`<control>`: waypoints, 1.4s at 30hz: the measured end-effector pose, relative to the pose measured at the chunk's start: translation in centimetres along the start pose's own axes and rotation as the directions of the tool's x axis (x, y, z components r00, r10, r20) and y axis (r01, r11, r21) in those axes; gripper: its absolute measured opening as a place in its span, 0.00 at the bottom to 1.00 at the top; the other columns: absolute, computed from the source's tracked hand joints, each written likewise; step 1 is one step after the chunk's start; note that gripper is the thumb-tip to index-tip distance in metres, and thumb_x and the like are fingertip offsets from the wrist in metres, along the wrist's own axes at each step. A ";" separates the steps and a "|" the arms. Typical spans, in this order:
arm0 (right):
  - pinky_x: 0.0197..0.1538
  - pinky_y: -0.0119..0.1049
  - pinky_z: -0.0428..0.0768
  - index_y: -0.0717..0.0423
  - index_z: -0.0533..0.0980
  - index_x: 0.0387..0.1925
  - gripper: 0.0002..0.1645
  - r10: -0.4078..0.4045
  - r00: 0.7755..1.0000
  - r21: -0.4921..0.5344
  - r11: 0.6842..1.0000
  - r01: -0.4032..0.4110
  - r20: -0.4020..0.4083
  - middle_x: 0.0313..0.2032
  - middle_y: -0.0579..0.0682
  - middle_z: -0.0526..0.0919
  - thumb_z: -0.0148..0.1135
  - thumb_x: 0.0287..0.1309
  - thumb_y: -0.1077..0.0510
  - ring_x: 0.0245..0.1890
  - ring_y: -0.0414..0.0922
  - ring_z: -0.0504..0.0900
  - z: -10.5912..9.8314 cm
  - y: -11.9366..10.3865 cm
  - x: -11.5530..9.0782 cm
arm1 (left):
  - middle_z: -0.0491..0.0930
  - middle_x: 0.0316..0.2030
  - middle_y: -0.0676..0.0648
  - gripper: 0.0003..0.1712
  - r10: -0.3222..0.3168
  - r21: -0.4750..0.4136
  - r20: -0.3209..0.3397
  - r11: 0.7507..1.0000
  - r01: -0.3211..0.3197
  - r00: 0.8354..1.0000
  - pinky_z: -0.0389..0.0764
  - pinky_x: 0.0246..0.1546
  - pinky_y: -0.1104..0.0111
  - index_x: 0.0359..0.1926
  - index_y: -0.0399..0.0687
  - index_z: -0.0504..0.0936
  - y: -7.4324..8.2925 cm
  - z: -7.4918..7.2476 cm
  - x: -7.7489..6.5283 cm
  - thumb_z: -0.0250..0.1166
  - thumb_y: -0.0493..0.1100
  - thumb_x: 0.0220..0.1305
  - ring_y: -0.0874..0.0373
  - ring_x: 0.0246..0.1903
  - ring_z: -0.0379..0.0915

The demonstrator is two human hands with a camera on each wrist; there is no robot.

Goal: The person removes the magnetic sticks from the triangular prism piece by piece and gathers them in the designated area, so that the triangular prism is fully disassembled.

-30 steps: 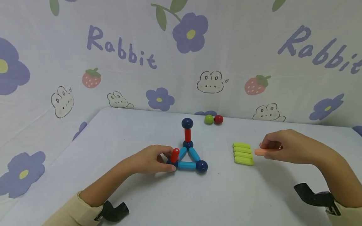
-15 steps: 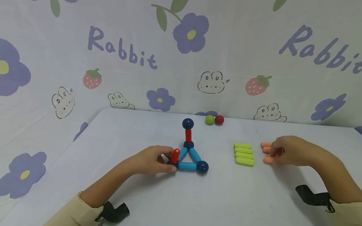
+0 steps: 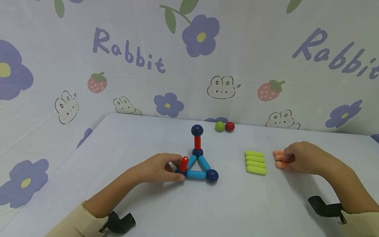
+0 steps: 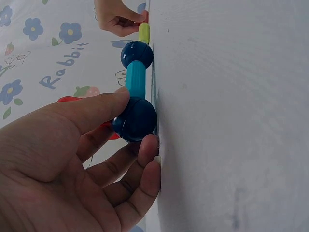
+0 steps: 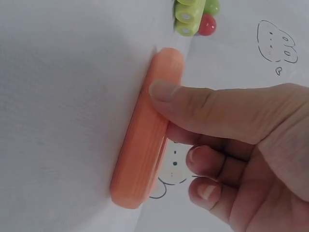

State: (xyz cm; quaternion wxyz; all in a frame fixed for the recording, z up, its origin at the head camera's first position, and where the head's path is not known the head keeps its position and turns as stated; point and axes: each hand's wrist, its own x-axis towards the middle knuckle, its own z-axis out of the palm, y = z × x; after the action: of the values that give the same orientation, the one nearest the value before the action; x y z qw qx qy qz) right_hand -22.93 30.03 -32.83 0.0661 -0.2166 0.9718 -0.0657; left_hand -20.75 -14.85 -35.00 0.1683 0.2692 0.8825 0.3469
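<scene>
A frame of magnetic rods and balls stands mid-table: light-blue rods form a triangle with dark-blue balls at its corners. Upright on the back corner is a red rod topped by another dark-blue ball. My left hand holds the left corner ball, thumb in front; a second red rod rises there. To the right, my right hand pinches the nearest rod of a row of orange magnetic rods. In the right wrist view, my thumb lies along this orange rod.
Several yellow-green rods lie side by side between the frame and the orange row. A green ball and a red ball sit at the table's back edge, before a printed cloth.
My right hand has moved right and lowered the orange rod from beside the yellow-green row to the other orange rods, closing the gap between them. My left hand stays on the corner ball.
</scene>
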 end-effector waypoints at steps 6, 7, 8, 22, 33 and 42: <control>0.34 0.42 0.74 0.50 0.78 0.23 0.12 0.002 1.000 -0.005 1.000 -0.002 -0.030 0.26 0.41 0.77 0.70 0.51 0.68 0.30 0.45 0.72 0.1 0.1 0.1 | 0.82 0.45 0.51 0.16 -0.010 -0.008 -0.003 1.000 0.010 1.000 0.82 0.37 0.66 0.50 0.53 0.81 0.1 0.0 0.0 0.72 0.47 0.62 0.58 0.36 0.79; 0.34 0.42 0.74 0.49 0.77 0.23 0.12 0.001 0.999 -0.003 1.000 -0.001 -0.033 0.26 0.41 0.77 0.70 0.51 0.68 0.30 0.45 0.72 0.1 0.1 0.2 | 0.82 0.45 0.51 0.16 -0.011 -0.008 -0.003 1.000 0.011 1.000 0.82 0.37 0.66 0.50 0.53 0.81 0.1 0.0 0.0 0.72 0.47 0.62 0.58 0.36 0.79; 0.34 0.42 0.74 0.49 0.77 0.23 0.13 0.001 0.999 -0.001 1.000 -0.001 -0.035 0.26 0.41 0.77 0.70 0.51 0.69 0.30 0.45 0.72 0.2 0.1 0.2 | 0.82 0.46 0.51 0.16 -0.012 -0.009 -0.003 1.000 0.012 1.000 0.82 0.37 0.66 0.50 0.53 0.81 0.1 0.0 0.0 0.72 0.47 0.61 0.57 0.36 0.79; 0.45 0.59 0.78 0.63 0.78 0.51 0.30 0.061 0.991 0.033 0.998 -0.057 -0.118 0.44 0.64 0.78 0.78 0.48 0.54 0.43 0.62 0.78 0.5 1.1 0.1 | 0.81 0.46 0.51 0.17 -0.024 -0.014 -0.003 1.000 0.024 1.000 0.82 0.37 0.66 0.50 0.53 0.81 0.1 0.1 0.0 0.72 0.46 0.61 0.57 0.36 0.79; 0.55 0.67 0.72 0.71 0.71 0.61 0.37 0.093 0.996 0.159 0.983 -0.094 0.014 0.57 0.73 0.74 0.73 0.49 0.63 0.58 0.71 0.69 0.9 3.0 -0.3 | 0.81 0.46 0.50 0.17 -0.017 -0.018 0.006 1.000 0.017 1.000 0.82 0.37 0.66 0.50 0.53 0.81 0.2 -0.1 -0.1 0.72 0.46 0.62 0.58 0.36 0.79; 0.53 0.67 0.73 0.68 0.73 0.60 0.34 0.095 0.995 0.154 0.983 -0.100 0.043 0.53 0.71 0.76 0.72 0.51 0.63 0.55 0.69 0.72 0.7 2.8 -0.4 | 0.81 0.46 0.51 0.16 -0.011 -0.020 0.000 1.000 0.011 1.000 0.82 0.37 0.66 0.49 0.53 0.81 0.1 0.0 -0.1 0.72 0.46 0.62 0.58 0.36 0.79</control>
State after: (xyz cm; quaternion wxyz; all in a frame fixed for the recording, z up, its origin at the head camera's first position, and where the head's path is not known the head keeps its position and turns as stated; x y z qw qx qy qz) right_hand -23.61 32.70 -33.88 0.1032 -0.1641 0.9718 -0.1344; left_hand -20.63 -14.83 -34.92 0.1729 0.2627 0.8805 0.3548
